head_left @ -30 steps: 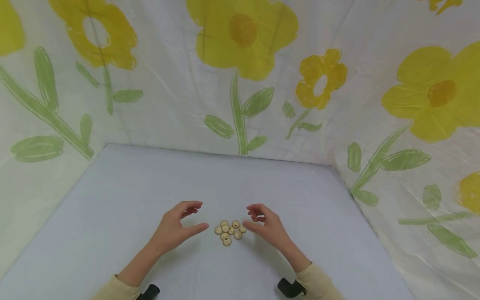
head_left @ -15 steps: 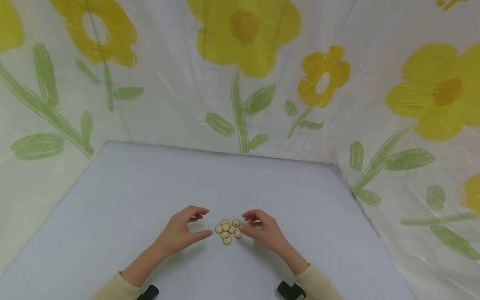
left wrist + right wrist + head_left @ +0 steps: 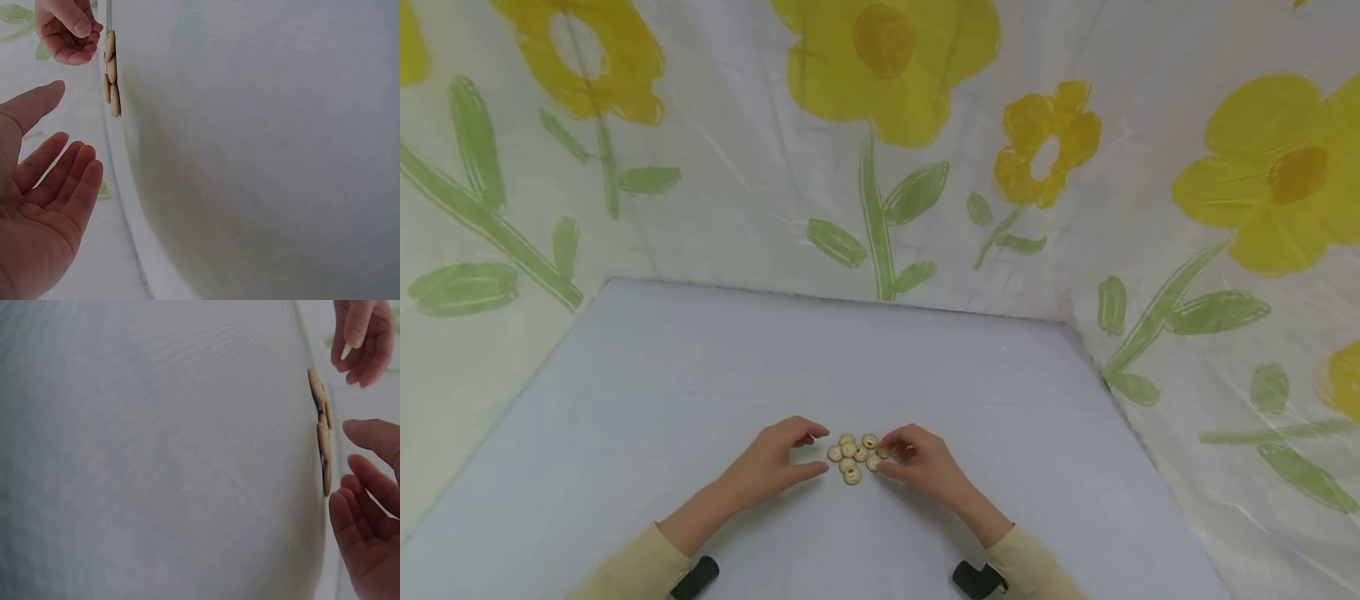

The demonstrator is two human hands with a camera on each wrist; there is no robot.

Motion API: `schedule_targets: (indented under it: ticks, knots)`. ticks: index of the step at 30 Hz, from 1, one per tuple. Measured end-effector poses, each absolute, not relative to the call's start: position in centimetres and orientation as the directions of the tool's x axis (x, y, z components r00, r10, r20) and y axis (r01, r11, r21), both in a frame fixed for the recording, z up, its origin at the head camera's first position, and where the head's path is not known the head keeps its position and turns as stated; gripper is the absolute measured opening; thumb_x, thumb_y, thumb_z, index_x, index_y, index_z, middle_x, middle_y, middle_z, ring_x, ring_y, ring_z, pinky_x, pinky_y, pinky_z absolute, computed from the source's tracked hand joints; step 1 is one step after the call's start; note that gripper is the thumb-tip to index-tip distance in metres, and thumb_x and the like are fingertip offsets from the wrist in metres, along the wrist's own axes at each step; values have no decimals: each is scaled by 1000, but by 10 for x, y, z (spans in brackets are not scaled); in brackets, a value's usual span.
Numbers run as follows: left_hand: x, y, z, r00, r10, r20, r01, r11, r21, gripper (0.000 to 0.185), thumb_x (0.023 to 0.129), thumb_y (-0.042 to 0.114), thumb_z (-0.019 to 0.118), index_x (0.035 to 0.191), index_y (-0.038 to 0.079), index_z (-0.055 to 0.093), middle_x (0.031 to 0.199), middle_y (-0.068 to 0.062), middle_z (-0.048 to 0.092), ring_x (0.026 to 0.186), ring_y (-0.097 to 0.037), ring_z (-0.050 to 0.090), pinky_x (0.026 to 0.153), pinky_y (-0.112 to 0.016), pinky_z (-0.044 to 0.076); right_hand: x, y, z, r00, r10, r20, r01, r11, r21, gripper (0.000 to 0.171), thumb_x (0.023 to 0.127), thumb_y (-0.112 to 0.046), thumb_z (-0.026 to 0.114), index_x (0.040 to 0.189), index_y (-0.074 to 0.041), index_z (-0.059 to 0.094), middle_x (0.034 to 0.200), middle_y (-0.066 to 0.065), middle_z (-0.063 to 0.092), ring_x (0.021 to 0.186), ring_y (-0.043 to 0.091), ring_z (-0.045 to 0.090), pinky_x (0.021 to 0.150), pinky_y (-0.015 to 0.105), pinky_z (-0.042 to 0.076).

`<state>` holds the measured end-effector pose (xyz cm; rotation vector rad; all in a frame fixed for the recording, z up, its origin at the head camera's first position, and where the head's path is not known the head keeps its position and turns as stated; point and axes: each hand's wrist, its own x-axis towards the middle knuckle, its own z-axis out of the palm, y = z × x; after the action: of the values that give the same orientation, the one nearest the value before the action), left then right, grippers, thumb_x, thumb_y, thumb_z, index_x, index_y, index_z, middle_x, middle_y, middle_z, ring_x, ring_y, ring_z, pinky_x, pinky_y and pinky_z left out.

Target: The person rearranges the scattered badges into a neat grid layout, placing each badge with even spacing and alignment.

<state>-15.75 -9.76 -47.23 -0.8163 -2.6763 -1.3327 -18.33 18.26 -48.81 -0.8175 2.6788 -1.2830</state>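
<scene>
Several small round beige discs (image 3: 853, 457) with dark centres lie in a tight cluster on the pale table (image 3: 700, 375). My left hand (image 3: 818, 451) hovers just left of the cluster, fingers loosely curved, holding nothing. My right hand (image 3: 886, 455) is at the cluster's right edge, with index finger and thumb curved around the rightmost disc; no firm pinch shows. The left wrist view shows my left palm (image 3: 72, 125) spread, the discs (image 3: 112, 72) edge-on, and my right hand (image 3: 69, 34) beside them. In the right wrist view, my right hand (image 3: 352, 447) sits next to the discs (image 3: 323, 434).
A white sheet printed with yellow flowers (image 3: 887, 75) and green leaves hangs close on the left, back and right of the table. Black wrist camera mounts (image 3: 695, 577) (image 3: 976, 579) show at the bottom edge. Cream sleeves cover both forearms.
Both hands have closed in on the discs from either side. The right fingertips now reach the rightmost disc. The discs have not shifted.
</scene>
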Motion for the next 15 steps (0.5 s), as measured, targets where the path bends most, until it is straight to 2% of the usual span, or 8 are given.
schedule_targets:
  ticks: [10, 15]
  knots:
    - [-170, -92, -475, -830, 508, 231, 508, 514, 692, 33, 83, 11, 76, 112, 0, 63, 105, -11, 65, 93, -26, 61, 81, -36, 50, -184, 180, -494, -833, -506, 223, -495, 503, -708, 27, 81, -14, 80, 103, -7, 67, 95, 1, 67, 79, 15, 59, 72, 26, 52]
    - [-176, -91, -479, -819, 526, 230, 527, 531, 663, 31, 84, 9, 75, 111, 0, 63, 102, -9, 64, 91, -24, 60, 81, -36, 49, -187, 179, -492, -858, -468, 214, -473, 554, -685, 27, 80, -14, 81, 102, -9, 67, 91, 0, 63, 80, 15, 59, 72, 26, 52]
